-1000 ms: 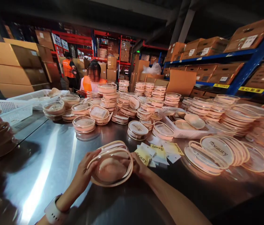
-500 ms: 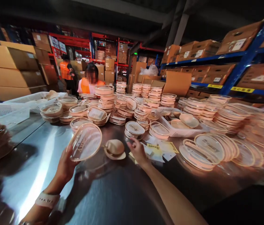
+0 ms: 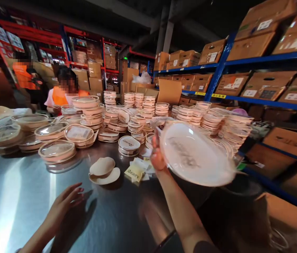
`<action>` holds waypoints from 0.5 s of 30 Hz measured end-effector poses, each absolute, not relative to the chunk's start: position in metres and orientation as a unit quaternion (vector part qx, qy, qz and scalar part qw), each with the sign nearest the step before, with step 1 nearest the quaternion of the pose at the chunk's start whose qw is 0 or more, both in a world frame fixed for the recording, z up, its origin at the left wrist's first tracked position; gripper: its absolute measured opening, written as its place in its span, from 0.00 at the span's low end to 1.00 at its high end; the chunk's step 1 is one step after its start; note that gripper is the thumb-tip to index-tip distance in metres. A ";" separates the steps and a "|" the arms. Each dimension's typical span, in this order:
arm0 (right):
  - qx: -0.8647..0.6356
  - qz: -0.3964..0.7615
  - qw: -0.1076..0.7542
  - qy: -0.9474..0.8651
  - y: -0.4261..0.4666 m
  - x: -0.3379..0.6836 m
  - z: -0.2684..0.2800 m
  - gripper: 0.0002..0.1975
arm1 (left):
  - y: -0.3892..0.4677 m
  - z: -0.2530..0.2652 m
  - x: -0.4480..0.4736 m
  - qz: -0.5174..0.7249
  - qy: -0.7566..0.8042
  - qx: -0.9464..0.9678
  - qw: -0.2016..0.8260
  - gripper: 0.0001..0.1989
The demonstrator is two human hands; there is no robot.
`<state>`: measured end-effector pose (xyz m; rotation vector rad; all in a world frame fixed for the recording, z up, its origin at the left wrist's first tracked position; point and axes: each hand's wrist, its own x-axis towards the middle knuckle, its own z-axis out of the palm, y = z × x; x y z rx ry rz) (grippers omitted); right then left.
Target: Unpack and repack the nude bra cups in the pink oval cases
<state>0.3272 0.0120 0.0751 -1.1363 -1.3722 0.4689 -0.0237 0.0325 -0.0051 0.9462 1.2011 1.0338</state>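
Note:
My right hand (image 3: 158, 155) grips the left edge of an oval clear-topped case (image 3: 197, 154) with dark lettering, tilted and blurred above the table. My left hand (image 3: 65, 205) is low over the metal table (image 3: 98, 218), fingers stretched out and apart, holding nothing. Between the hands lie two beige cup-shaped pads (image 3: 104, 171), one resting partly on the other. Yellow and white printed cards (image 3: 135, 172) are spread beside them. Behind the cards stands a small stack of oval cases (image 3: 129, 146). The case in my right hand hides part of the table's right side.
Many stacked cases (image 3: 56, 151) line the table's far side, with taller stacks (image 3: 232, 130) at the right. A person in an orange vest (image 3: 65, 91) sits opposite; another person (image 3: 27, 75) stands behind. Blue shelving (image 3: 220, 59) with cardboard boxes runs along the right.
The oval case has passed from my left hand to my right, which has swung it rightward. My left hand has let go and dropped lower. The view has turned right.

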 end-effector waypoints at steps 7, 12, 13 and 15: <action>-0.431 0.397 0.516 -0.625 0.041 0.285 0.038 0.35 | 0.034 -0.011 -0.021 0.420 0.532 0.443 0.587 0.30; -0.456 0.172 0.287 -0.825 0.040 0.241 0.003 0.22 | 0.030 -0.008 -0.019 0.448 0.513 0.429 0.594 0.24; -0.445 0.090 0.211 -0.866 0.039 0.238 0.000 0.16 | 0.030 -0.008 -0.018 0.462 0.510 0.417 0.594 0.24; -0.406 -0.027 0.119 -0.905 0.034 0.233 -0.001 0.08 | 0.029 -0.010 -0.014 0.492 0.508 0.393 0.588 0.24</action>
